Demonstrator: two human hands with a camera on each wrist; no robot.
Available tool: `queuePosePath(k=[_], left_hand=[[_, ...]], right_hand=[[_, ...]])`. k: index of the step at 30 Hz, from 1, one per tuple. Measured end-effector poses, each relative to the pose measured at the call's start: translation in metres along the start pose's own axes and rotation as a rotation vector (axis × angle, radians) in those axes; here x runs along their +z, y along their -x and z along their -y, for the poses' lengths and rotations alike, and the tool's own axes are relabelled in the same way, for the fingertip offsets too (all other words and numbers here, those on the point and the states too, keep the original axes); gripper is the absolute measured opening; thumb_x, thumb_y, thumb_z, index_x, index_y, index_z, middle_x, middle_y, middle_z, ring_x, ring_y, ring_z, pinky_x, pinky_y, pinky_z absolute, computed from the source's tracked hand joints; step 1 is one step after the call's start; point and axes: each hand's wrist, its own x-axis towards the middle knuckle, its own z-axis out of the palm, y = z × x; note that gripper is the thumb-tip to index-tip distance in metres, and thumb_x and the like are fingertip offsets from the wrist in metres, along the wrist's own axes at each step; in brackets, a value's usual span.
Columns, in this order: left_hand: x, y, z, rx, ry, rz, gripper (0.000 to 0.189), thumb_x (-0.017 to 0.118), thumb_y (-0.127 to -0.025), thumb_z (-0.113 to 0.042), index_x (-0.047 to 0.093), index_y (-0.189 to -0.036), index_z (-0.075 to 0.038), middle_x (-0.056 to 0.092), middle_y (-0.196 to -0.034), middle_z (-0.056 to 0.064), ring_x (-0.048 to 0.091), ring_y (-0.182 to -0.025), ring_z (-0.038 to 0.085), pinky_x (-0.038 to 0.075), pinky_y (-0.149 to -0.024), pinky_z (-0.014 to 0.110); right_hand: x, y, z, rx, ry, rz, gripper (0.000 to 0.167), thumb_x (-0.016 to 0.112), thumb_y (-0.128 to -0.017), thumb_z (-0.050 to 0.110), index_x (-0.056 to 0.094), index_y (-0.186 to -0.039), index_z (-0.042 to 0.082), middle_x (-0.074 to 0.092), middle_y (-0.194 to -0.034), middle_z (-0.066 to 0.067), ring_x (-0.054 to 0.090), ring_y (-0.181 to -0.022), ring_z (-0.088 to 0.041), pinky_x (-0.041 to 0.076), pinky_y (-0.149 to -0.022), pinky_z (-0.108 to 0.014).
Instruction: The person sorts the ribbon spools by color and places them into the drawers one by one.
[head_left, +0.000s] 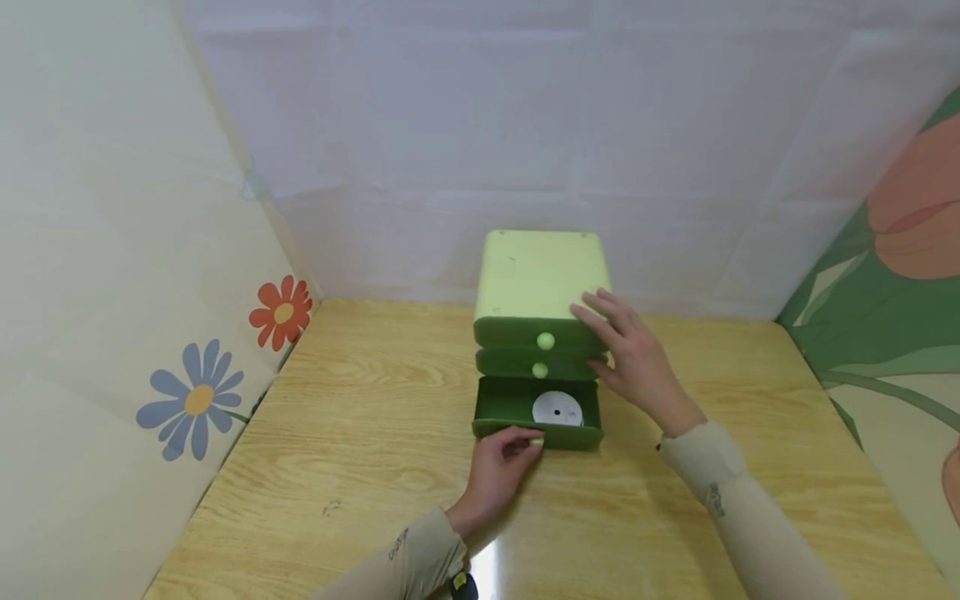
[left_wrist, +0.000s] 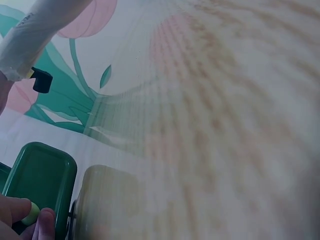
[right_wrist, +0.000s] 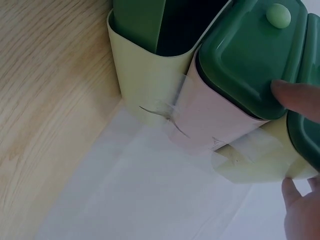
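A small three-drawer cabinet (head_left: 543, 275) with a pale yellow-green top and dark green fronts stands on the table. Its bottom drawer (head_left: 498, 400) is pulled out, and a silver-white disc (head_left: 551, 407) with a small centre hole lies inside. My left hand (head_left: 498, 471) pinches the round light green knob (left_wrist: 32, 214) of that drawer between thumb and fingers. At the cabinet's right side, my right hand (head_left: 633, 358) rests with fingers on the top edge and its thumb (right_wrist: 295, 97) against the middle drawer's front. The upper two drawers are closed.
The cabinet stands on a wood-grain table (head_left: 375, 417) near a white sheet (head_left: 450, 125) at the back. Flower-printed panels (head_left: 97, 250) flank the table on both sides. Clear tape (right_wrist: 255, 145) joins the cabinet's tiers on one side.
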Motion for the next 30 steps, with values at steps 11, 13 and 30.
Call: queuePosePath(k=[11,13,30], left_hand=[[0.001,-0.012,0.002,-0.001,-0.022,0.002,0.017,0.075,-0.094,-0.008,0.078,-0.110,-0.013,0.078,-0.106,0.005,0.073,-0.092,0.017,0.060,-0.083,0.023],[0.001,-0.015,0.002,0.010,-0.034,-0.007,0.017,0.076,-0.093,-0.007,0.078,-0.109,-0.012,0.078,-0.106,0.005,0.073,-0.092,0.018,0.060,-0.082,0.023],[0.001,-0.037,0.001,0.059,-0.068,-0.027,0.017,0.075,-0.094,-0.004,0.078,-0.110,-0.008,0.079,-0.108,0.007,0.073,-0.093,0.019,0.060,-0.083,0.024]], right_hand=[[-0.002,0.000,0.002,0.011,0.003,0.015,0.103,0.093,-0.065,-0.007,0.047,-0.154,0.016,0.042,-0.161,-0.012,0.036,-0.151,-0.037,0.044,-0.115,-0.060],[-0.002,0.000,0.002,0.012,0.003,0.018,0.103,0.093,-0.065,-0.007,0.047,-0.154,0.016,0.042,-0.161,-0.012,0.036,-0.151,-0.037,0.044,-0.115,-0.060],[-0.002,-0.001,0.002,0.025,0.005,0.028,0.102,0.093,-0.066,-0.007,0.047,-0.154,0.017,0.042,-0.161,-0.011,0.036,-0.151,-0.036,0.044,-0.114,-0.060]])
